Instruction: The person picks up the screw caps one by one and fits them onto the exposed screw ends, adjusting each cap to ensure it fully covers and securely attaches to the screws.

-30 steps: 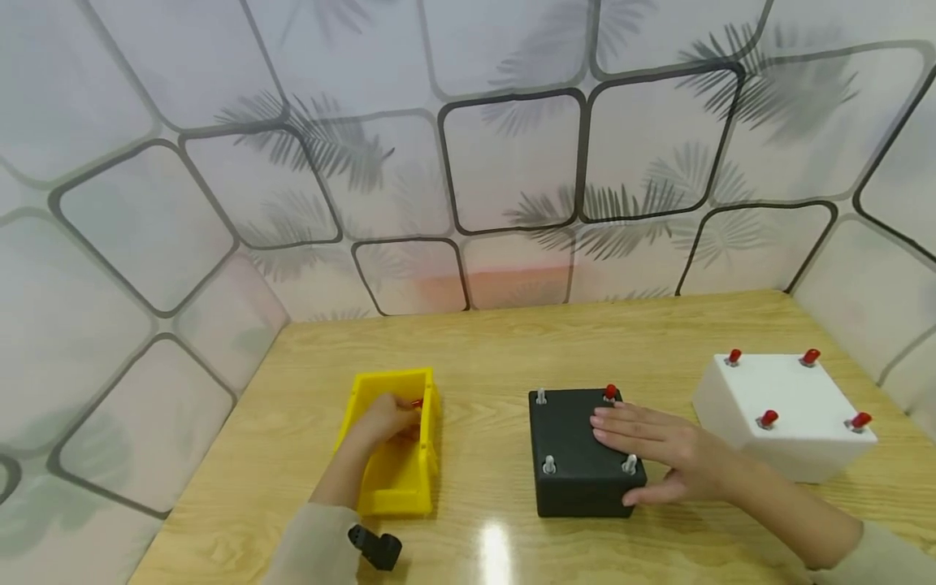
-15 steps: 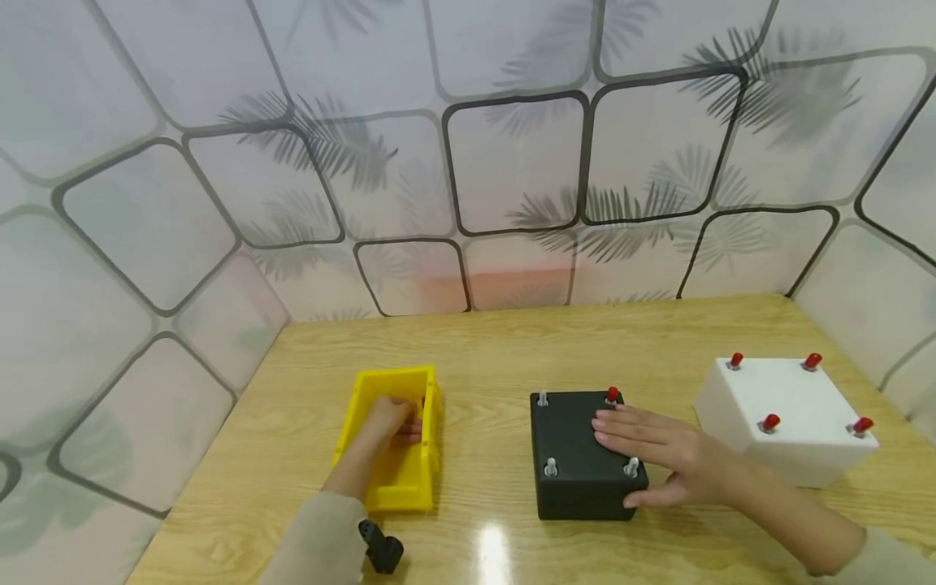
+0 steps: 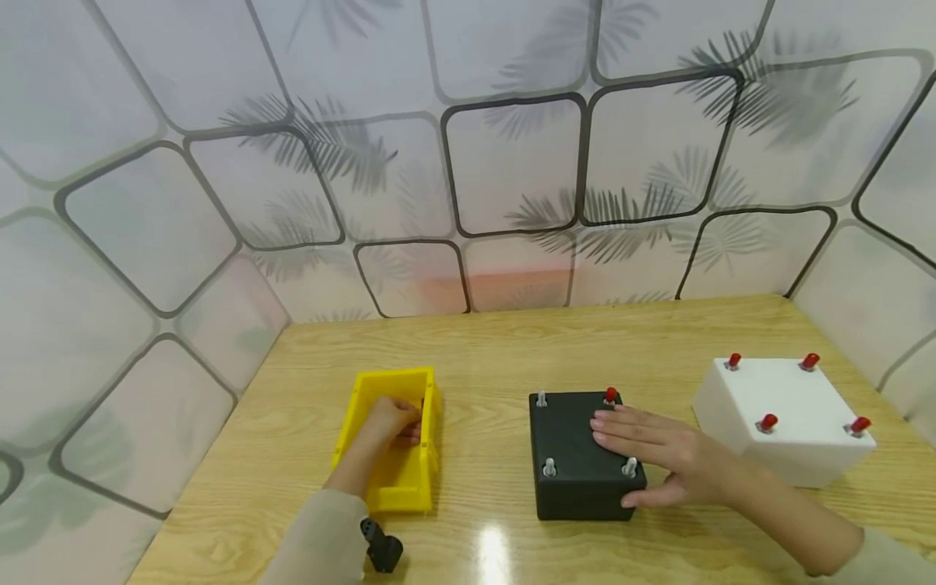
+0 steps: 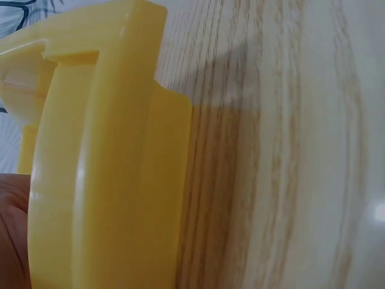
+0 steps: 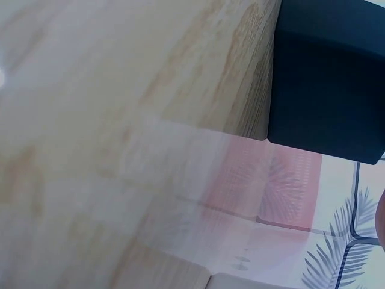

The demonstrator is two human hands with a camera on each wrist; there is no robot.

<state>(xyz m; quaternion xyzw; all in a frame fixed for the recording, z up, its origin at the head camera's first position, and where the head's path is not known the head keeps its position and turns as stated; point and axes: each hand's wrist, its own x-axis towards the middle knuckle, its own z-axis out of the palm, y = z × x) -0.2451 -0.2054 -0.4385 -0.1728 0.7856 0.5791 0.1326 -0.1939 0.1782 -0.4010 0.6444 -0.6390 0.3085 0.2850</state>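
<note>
My left hand (image 3: 391, 420) reaches down into a yellow bin (image 3: 396, 500), its fingers bent near the right wall. Whether they pinch anything is hidden. In the left wrist view the bin's wall (image 4: 114, 180) covers most of that hand. My right hand (image 3: 669, 451) lies flat with straight fingers on the right side of a black box (image 3: 574, 431), thumb at its front corner. Metal posts stand at the box's corners; the far right one bears a red cap (image 3: 610, 394), while the near left post (image 3: 549, 466) is bare. The right wrist view shows the box's dark side (image 5: 328, 84).
A white box (image 3: 797, 398) with red caps on its corner posts stands to the right, behind my right forearm. A small black device (image 3: 382, 548) sits by my left sleeve. Patterned fabric walls (image 3: 512, 162) border the wooden table (image 3: 483, 349) at the back and sides.
Within the bin my left hand has shifted slightly, and the red piece seen by its fingertips a second ago is now mostly hidden. The right hand stays in place on the black box.
</note>
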